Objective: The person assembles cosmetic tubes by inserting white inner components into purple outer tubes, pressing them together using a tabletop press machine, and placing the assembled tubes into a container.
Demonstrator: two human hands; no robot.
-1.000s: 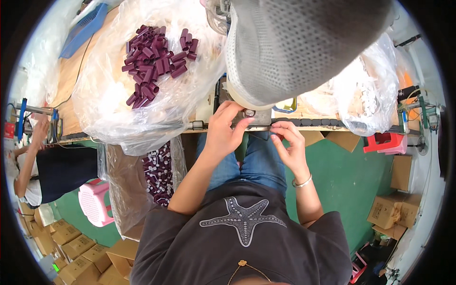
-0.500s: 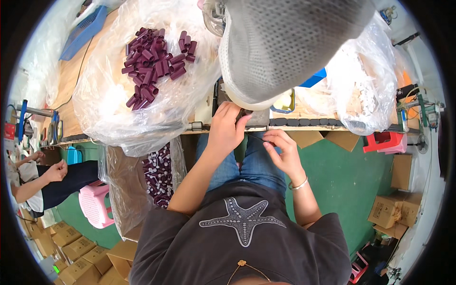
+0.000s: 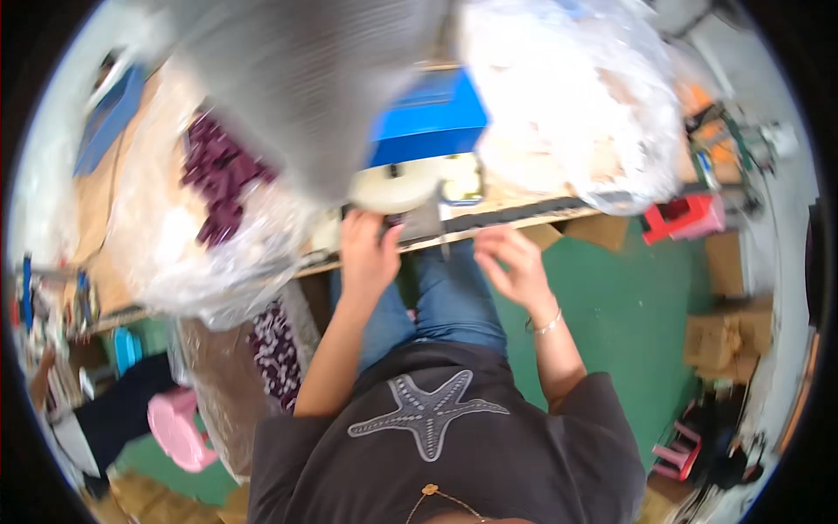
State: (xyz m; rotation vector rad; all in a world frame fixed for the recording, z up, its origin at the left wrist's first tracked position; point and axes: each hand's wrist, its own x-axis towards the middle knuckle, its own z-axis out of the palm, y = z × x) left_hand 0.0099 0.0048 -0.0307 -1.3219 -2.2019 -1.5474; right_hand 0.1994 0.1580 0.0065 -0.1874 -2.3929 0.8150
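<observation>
My left hand [image 3: 370,253] is at the table's front edge, its fingers closed beside a pale round disc [image 3: 401,190]. Something small and dark sits between the thumb and fingers, too blurred to name. To the right, just in front of the edge, my right hand [image 3: 517,266] hangs with thumb and fingers bent but apart, and nothing shows in it. A thin upright piece [image 3: 445,234] stands at the edge between the hands. Short purple tubes [image 3: 220,170] lie heaped on clear plastic at the left. A large grey mesh-textured shape [image 3: 297,79] covers much of the table's far middle.
Behind the disc is a blue bin [image 3: 428,122], with a small tray of pale pieces [image 3: 463,179] beside it. Clear plastic holding white pieces [image 3: 576,113] spreads at right. Below the table at left, a lined box holds purple and white parts [image 3: 278,354]. A pink stool [image 3: 179,428] stands near another person.
The view has swung, and the grey mesh shape now sits further left, uncovering the blue bin. My right hand has come away from the thin dark piece near its fingertips and moved apart from my left.
</observation>
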